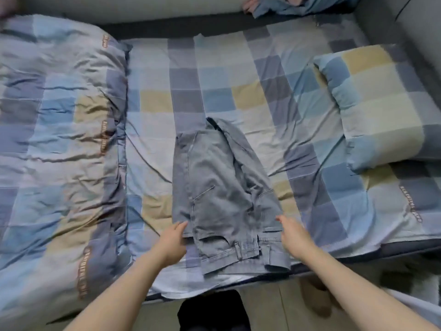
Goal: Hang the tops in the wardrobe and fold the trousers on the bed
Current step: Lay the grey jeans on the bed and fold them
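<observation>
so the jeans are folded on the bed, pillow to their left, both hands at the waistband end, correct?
Not quite: the head view shows the pillow to the right of the jeans, not the left. The rest holds: jeans folded on the bed, left hand and right hand at the waistband end.

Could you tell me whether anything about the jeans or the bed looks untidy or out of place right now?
The grey jeans are folded unevenly: their far end slants right and the layers do not line up. A heap of clothes lies crumpled at the far edge. Both hands reach toward the jeans' sides.
</observation>
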A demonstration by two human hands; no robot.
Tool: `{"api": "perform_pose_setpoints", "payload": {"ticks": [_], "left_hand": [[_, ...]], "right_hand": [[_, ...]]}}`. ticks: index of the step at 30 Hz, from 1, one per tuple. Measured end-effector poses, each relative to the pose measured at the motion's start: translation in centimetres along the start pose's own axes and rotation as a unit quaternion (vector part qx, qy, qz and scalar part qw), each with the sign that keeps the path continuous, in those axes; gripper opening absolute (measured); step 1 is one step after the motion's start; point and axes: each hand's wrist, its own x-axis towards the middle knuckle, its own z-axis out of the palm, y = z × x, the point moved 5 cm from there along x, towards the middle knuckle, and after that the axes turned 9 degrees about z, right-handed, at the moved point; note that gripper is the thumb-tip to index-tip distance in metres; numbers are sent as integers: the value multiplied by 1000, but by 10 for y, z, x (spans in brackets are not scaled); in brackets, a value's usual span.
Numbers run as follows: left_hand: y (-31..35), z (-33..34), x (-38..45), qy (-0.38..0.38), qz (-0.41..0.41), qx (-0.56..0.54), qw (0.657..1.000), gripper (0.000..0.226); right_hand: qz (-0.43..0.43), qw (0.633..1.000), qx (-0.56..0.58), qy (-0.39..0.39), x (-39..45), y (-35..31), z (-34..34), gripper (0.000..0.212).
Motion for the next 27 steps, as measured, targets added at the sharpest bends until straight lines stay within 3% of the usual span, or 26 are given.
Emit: {"api": "perform_pose_setpoints", "payload": {"ticks": [4, 7, 10, 12, 13, 15, 18, 20, 22, 25, 27], "left_hand": [[-26, 57, 24, -81, 34, 225, 970, 77], [-32, 85, 47, -100, 89, 329, 935, 75], [-34, 109, 72, -115, 120, 366, 916, 75], [-29, 121, 90, -120, 120, 358, 918, 78], [-24, 126, 100, -117, 124, 352, 920, 81], [-10, 130, 115, -103, 144, 346, 921, 87], [22, 130, 135, -78, 207, 329, 918, 92], [47, 126, 144, -60, 262, 297, 916, 97], [73, 119, 152, -38, 324, 277, 904, 103], [109, 105, 158, -21, 409, 261, 874, 112], [131, 90, 156, 9, 450, 215, 866, 104]], "right_hand": [[-150, 960, -238, 0, 24, -10, 46, 59], [-63, 959, -275, -5, 51, 4, 73, 42], [155, 975, -150, -59, 64, 39, 103, 79], [281, 957, 0, -73, 63, 61, 123, 101], [326, 940, 61, -73, 62, 71, 133, 102], [358, 924, 122, -63, 57, 79, 142, 79], [337, 911, 233, -38, 58, 78, 138, 37], [304, 857, 410, -74, 53, 66, 130, 22], [260, 812, 511, -113, 44, 50, 109, 17], [162, 821, 528, -145, 31, 26, 68, 19], [114, 799, 568, -160, 23, 16, 43, 25]]}}
